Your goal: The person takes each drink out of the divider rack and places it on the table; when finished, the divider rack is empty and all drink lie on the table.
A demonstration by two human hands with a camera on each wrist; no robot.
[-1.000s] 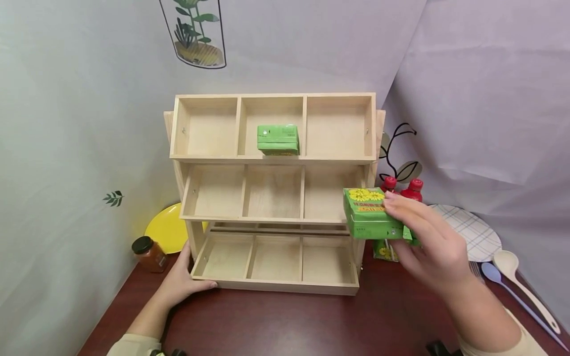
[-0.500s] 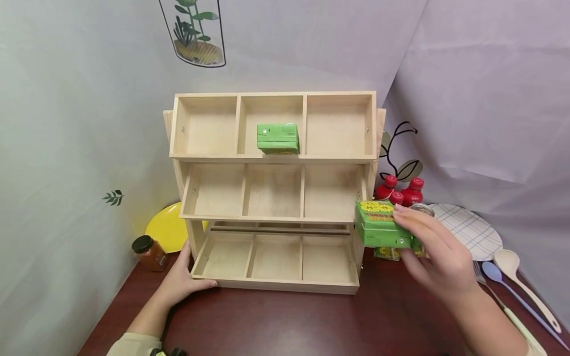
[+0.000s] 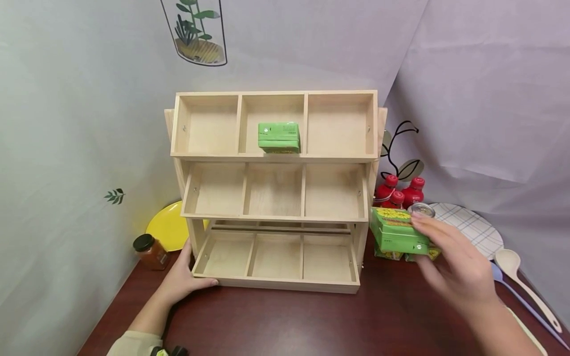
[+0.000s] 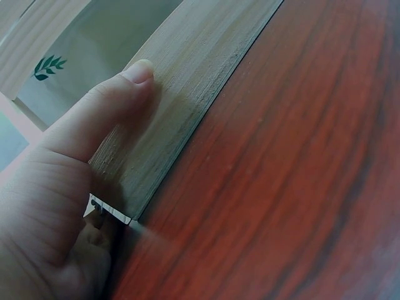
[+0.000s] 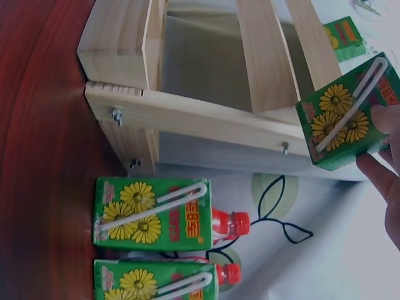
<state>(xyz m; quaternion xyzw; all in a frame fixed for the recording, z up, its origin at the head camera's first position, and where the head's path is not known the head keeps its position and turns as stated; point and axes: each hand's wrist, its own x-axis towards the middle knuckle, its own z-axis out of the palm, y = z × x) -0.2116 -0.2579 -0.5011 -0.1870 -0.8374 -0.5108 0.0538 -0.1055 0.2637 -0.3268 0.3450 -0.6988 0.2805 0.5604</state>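
Note:
My right hand holds a green drink carton by its right side, in the air beside the rack's right end. Yellow flowers and a white straw show on this carton in the right wrist view. Two similar cartons, a drink carton and another drink carton, stand on the table below it. My left hand grips the lower left corner of a three-tier wooden rack, its thumb against the front board. One more green carton sits in the top tier's middle compartment.
Red-capped bottles, a can and a checked plate stand behind the right hand. A white ladle and a blue spoon lie far right. At left are a jar and a yellow plate.
My right hand has moved right and slightly down with the drink carton, away from the rack's middle tier, uncovering the red bottles and the can. The left hand stays on the rack's corner.

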